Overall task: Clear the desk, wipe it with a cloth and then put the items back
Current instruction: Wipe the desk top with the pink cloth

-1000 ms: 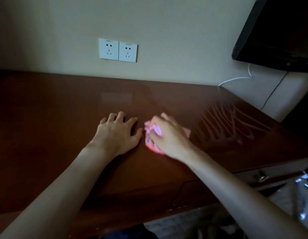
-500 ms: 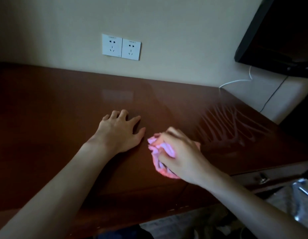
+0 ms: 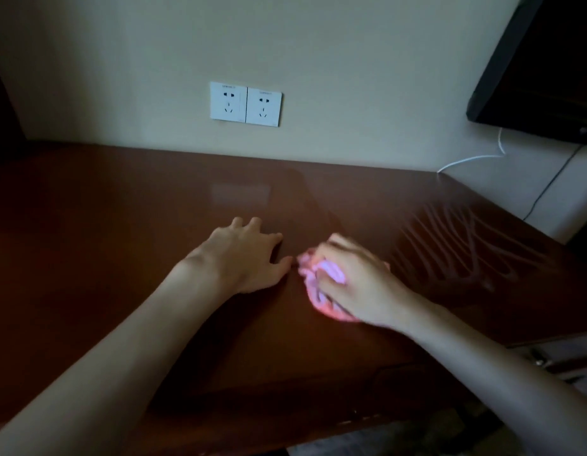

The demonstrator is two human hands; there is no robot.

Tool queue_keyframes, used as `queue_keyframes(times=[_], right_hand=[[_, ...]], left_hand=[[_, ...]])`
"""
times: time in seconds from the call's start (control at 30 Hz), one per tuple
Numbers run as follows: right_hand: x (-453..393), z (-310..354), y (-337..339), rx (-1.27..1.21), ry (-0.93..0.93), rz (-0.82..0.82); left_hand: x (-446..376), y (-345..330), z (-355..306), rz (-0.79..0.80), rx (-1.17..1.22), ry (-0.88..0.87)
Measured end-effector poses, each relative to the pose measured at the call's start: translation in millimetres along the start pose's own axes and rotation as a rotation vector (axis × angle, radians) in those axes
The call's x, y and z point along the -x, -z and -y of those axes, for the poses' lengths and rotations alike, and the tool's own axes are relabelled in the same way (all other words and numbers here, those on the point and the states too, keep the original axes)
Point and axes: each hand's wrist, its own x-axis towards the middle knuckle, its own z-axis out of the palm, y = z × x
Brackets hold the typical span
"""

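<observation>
The left hand (image 3: pixel 249 258) was laid flat, fingers spread, on the desk (image 3: pixel 104 245) while the pink cloth (image 3: pixel 321 284), bunched under the right hand (image 3: pixel 361 284), had been drawn nearer, so wiping was judged underway.

**A dim hotel-style room with a built-in counter**

You are standing at a long, glossy, reddish-brown wooden counter (image 3: pixel 121 225) that runs flush against a plain cream wall (image 3: pixel 285 44), the sort of fitted furniture you find in a hotel room or bedroom. Above it you see a white double wall socket (image 3: pixel 245 104). At your upper right hangs the corner of a dark flat screen (image 3: pixel 542 77), with a white cable (image 3: pixel 473 158) and a thin black cable (image 3: pixel 548 185) trailing down the wall below it. At the counter's right front you can make out a drawer with a metal handle (image 3: pixel 539 362). The light is low.
</observation>
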Motion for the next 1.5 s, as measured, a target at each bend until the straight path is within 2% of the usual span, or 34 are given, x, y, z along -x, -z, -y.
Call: queue_keyframes(times=[0.07, 0.1, 0.2, 0.27, 0.33, 0.5, 0.63, 0.77, 1.07, 1.17, 1.5], right_hand=[[-28.2, -7.5, -9.8, 0.042, -0.126, -0.064], [-34.7, -6.5, -15.7, 0.07, -0.131, -0.083], [-22.5, -6.7, -21.9, 0.016, 0.029, -0.049], [-24.6, -14.7, -19.5, -0.06, 0.058, -0.021], [-55.4, -34.4, -22.2, -0.035, -0.028, -0.067], [-168.7, -97.2, -52.7, 0.103, -0.274, -0.126], [-224.3, -115.1, -69.7, 0.124, -0.334, -0.118], [-218.4, -111.1, -66.7, 0.124, -0.327, -0.115], [-100.3, -50.2, -38.5, 0.049, -0.102, -0.101], [-85.6, -43.4, -34.2, 0.03, -0.077, -0.088], [-206.4, -98.8, -68.0, 0.139, -0.279, -0.16]], left_hand=[[-7.4, 12.9, 2.4, 0.037, -0.029, -0.043], [-11.8, 18.6, 5.7, 0.036, -0.039, -0.058], [-36.7, 29.6, 16.6, -0.04, 0.018, -0.068], [-55.9, 23.1, 24.5, -0.097, 0.016, -0.068], [-72.4, 7.6, 29.3, -0.114, 0.016, -0.056], [-84.6, -19.1, 36.3, -0.038, 0.112, -0.017], [-84.3, -19.1, 37.0, -0.075, 0.119, -0.021], [-84.0, -17.8, 37.5, -0.057, 0.135, -0.017], [-80.2, -13.4, 36.0, -0.048, 0.145, -0.003], [-78.9, -11.6, 35.1, -0.022, 0.151, 0.0], [-82.9, -18.5, 36.7, -0.109, 0.16, -0.007]])
